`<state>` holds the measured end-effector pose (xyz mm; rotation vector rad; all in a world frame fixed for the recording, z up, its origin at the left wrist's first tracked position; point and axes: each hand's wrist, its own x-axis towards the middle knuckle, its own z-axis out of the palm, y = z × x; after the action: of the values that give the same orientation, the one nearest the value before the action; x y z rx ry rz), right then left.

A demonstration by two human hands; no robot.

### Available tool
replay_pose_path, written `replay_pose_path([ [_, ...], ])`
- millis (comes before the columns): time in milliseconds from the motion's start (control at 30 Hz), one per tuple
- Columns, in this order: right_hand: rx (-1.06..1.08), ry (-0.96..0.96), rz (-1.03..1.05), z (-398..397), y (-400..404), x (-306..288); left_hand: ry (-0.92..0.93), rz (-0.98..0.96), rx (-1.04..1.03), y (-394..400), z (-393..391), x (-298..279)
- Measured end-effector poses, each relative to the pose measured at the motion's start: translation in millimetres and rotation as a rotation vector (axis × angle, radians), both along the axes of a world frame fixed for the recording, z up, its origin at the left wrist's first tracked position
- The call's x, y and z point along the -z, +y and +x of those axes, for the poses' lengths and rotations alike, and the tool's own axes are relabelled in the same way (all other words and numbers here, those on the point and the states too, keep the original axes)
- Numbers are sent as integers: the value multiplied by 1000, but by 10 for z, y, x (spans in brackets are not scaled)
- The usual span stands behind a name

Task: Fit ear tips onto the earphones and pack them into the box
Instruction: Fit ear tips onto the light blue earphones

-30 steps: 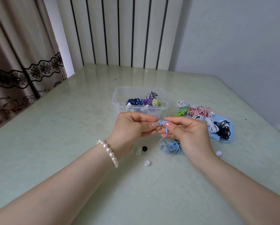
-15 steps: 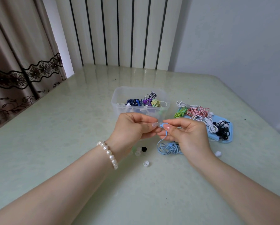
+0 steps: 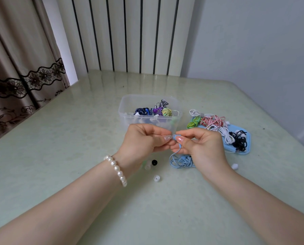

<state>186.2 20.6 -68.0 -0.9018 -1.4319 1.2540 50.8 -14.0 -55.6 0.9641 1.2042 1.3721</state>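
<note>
**Blue earbud pinched between both hands over green table**

Pale green glossy tabletop (image 3: pixel 59 156) is seen before a striped white radiator and a grey wall. At its middle a clear plastic box (image 3: pixel 130 106) is stood, holding coiled earphones. To its right, a light blue tray (image 3: pixel 243 151) is loaded with further coils. A light blue earphone cable (image 3: pixel 181 160) is lain beneath the hands. The left hand (image 3: pixel 140 142) and right hand (image 3: pixel 204 145) are met fingertip to fingertip, both pinched on the small blue earbud (image 3: pixel 174 137). Loose ear tips, white (image 3: pixel 156 178) and black (image 3: pixel 154 162), are scattered nearby.
</note>
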Motion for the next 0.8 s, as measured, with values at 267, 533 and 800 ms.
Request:
replay_pose_path([
  [267,47,13,41,-18,-8,32,-57,-13,2,-11,24,-10],
  [533,120,-2,112,-26,-14,67,-76,-15,-1,-22,47,-17],
  [800,153,-27,168,-30,-39,60,-116,-10,-6,-47,87,-29],
])
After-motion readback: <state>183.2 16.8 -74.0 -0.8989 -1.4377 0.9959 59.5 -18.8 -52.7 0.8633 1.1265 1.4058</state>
